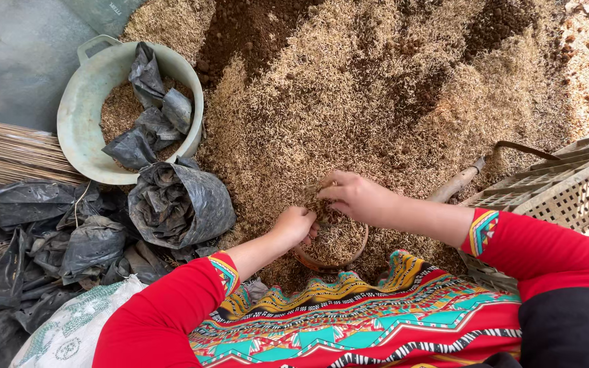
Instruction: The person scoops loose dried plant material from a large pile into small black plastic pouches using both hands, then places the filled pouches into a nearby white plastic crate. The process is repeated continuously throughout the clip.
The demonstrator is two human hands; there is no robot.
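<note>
A small round pot (349,257) heaped with dry husk sits in front of me, at the foot of a large pile of husk and dark soil (369,88). My left hand (293,225) is curled against the pot's left rim, fingers closed. Over the pot's top, my right hand (357,197) is cupped around a clump of husk. Both arms wear red sleeves with patterned cuffs.
A pale green basin (76,123) holding husk and crumpled black plastic bags stands at the left. More black bags (178,204) lie beside it and across the lower left. A slatted plastic crate (574,191) is at the right, with a tool handle (455,184) beside it. A white sack (69,327) lies below.
</note>
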